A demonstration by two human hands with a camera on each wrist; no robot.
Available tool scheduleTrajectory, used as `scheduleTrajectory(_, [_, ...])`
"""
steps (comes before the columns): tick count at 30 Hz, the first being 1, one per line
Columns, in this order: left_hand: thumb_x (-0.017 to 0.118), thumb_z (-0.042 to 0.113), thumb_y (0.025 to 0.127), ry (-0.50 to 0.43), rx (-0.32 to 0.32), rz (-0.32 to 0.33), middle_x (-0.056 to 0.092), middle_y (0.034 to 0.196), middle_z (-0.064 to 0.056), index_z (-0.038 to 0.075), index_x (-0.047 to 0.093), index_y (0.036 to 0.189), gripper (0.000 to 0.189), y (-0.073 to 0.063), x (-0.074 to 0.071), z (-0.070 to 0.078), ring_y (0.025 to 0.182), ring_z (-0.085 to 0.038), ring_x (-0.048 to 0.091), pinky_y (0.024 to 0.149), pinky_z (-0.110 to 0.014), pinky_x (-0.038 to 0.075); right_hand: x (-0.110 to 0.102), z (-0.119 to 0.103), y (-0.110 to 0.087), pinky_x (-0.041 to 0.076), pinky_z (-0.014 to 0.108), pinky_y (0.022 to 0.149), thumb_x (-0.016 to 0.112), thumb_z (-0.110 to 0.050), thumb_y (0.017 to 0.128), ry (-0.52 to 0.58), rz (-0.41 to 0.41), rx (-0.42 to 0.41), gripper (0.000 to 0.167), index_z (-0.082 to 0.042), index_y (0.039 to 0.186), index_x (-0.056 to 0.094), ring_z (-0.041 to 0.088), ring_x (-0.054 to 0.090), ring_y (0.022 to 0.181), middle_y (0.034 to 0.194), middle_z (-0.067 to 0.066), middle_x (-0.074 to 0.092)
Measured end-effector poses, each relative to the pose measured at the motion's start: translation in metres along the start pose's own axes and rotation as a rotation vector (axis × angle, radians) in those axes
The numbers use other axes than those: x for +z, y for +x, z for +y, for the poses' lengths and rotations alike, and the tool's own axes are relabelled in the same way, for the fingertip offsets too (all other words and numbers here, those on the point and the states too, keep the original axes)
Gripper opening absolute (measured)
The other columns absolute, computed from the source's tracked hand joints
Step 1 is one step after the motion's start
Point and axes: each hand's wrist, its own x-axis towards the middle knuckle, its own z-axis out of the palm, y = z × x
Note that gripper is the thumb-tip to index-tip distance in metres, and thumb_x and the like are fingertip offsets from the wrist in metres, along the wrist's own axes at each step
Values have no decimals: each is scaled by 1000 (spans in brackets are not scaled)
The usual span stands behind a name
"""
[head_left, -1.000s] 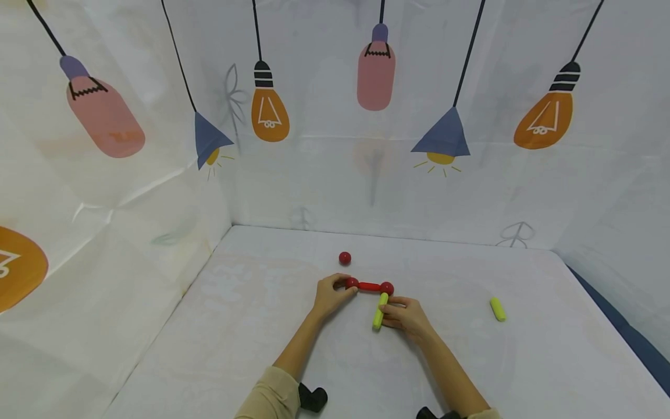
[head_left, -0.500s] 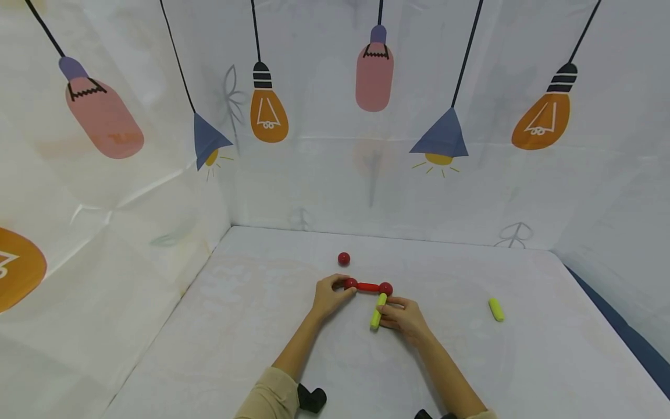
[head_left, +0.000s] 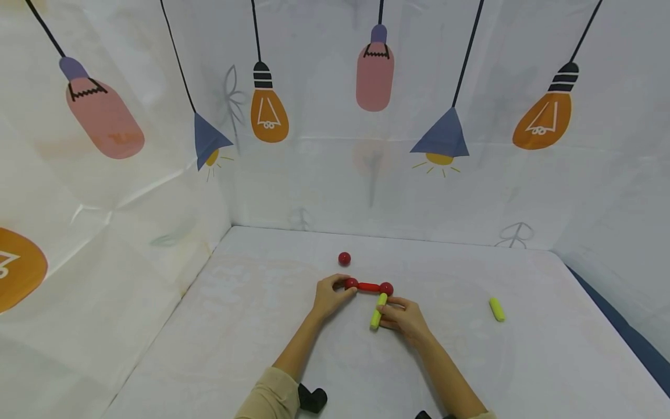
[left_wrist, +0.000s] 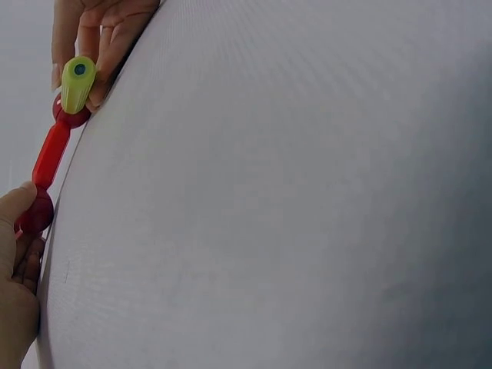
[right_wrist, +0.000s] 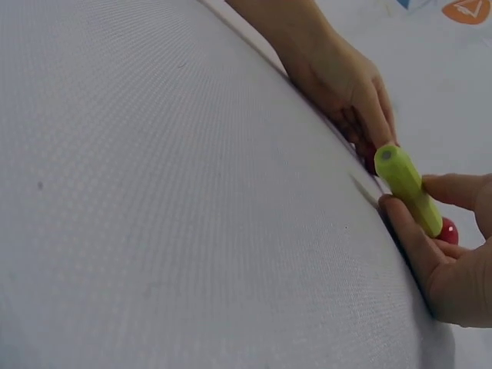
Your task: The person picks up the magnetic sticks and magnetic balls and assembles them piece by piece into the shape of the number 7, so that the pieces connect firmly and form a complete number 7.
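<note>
My left hand (head_left: 331, 295) pinches a red ball (head_left: 351, 283) at the left end of a red rod (head_left: 369, 287). At the rod's right end sits a second red ball (head_left: 386, 288). Between thumb and fingers my right hand (head_left: 406, 317) pinches a yellow-green rod (head_left: 378, 311), its far end right at that second ball. In the left wrist view the yellow-green rod (left_wrist: 79, 83) shows a dark round spot in its near end and overlaps the ball (left_wrist: 71, 113). From the right wrist, the yellow-green rod (right_wrist: 410, 191) points toward the camera, and its ball is partly hidden.
Beyond the hands, a loose red ball (head_left: 344, 259) lies on the white table (head_left: 251, 349). Another yellow-green rod (head_left: 497, 309) lies off to the right. White sheets (head_left: 324, 180) printed with lamps stand behind and at the sides.
</note>
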Motion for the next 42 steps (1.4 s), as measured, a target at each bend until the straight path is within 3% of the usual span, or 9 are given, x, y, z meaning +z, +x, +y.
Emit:
scheduleTrajectory(13, [73,17,81,-5,27,12,68,104,-8,2,66,111,34,0,0,0,96,-20,62,88,-34,50,0,1,0,56,36,70,70,-8,83,5,-10,-13,59,15,129,41,21,67,78,100,21,66])
scheduleTrajectory(34, [73,20,82,-19,16,26,67,109,-9,2,64,115,39,-5,-1,3,97,-21,61,89,-35,50,0,1,-1,56,35,70,68,-7,84,5,-22,-32,57,16,129,41,20,67,77,99,19,66])
scheduleTrajectory(37, [73,20,81,-35,3,68,66,109,-9,1,62,116,42,-8,0,5,95,-22,60,86,-35,51,0,1,-1,56,35,70,68,-7,84,9,-18,-25,58,16,130,41,20,67,77,98,18,67])
scheduleTrajectory(42, [77,16,77,-97,33,212,62,96,-18,-6,59,109,42,-13,3,11,80,-25,59,70,-28,52,0,0,-1,56,34,70,67,-4,84,18,-14,-22,58,17,130,40,20,67,77,98,20,66])
